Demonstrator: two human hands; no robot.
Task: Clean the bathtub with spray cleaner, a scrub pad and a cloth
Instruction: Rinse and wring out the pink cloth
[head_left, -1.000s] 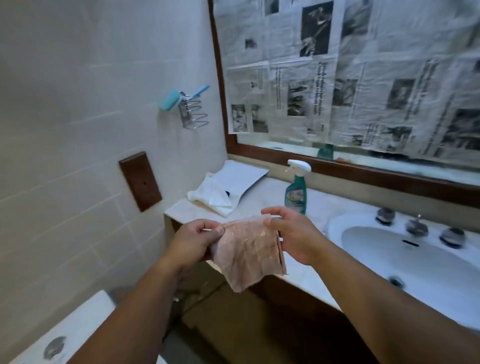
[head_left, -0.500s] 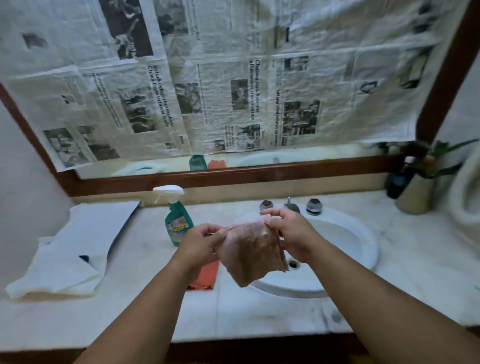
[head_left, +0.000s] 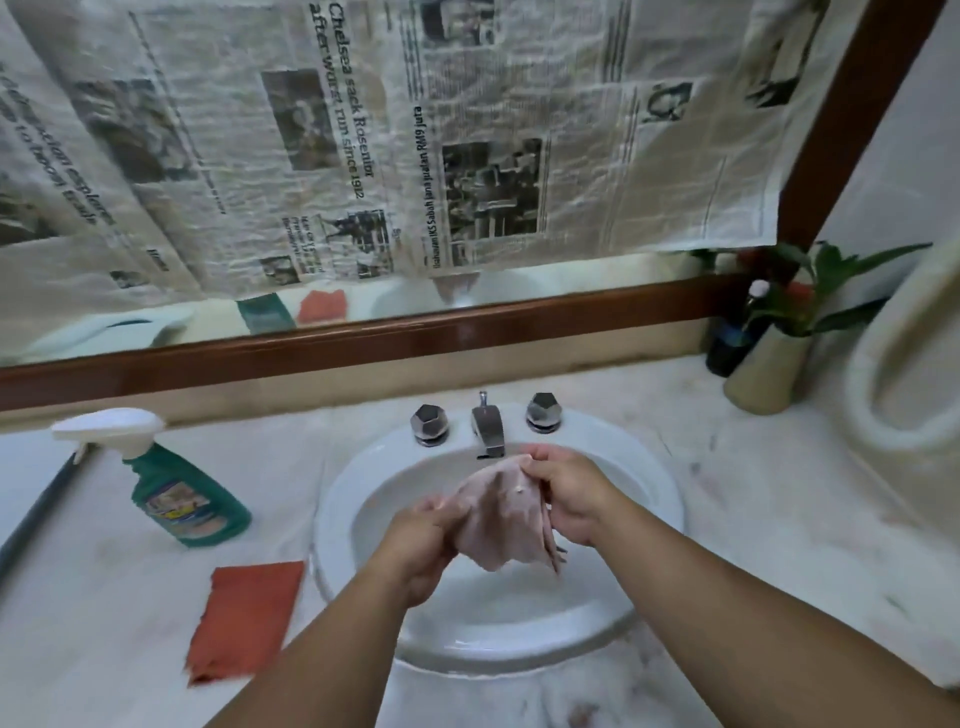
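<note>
Both hands hold pink cloth (head_left: 501, 517) over sink basin (head_left: 649, 499), frame center.
Left hand (head_left: 423, 540) and right hand (head_left: 569, 496) fingers pinch its edges (cloth hangs crumpled); spray bottle (head_left: 182, 493) left, orange scrub pad (head_left: 244, 618) lower left on marble surface (head_left: 753, 519).

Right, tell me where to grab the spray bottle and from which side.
Take the bottle by its narrow neck under the white head. It stands left of the sink, nozzle pointing left, so come from the right, fingers wrapping onto the trigger. The left hand and right hand both hold the cloth, so free the left first.
</note>
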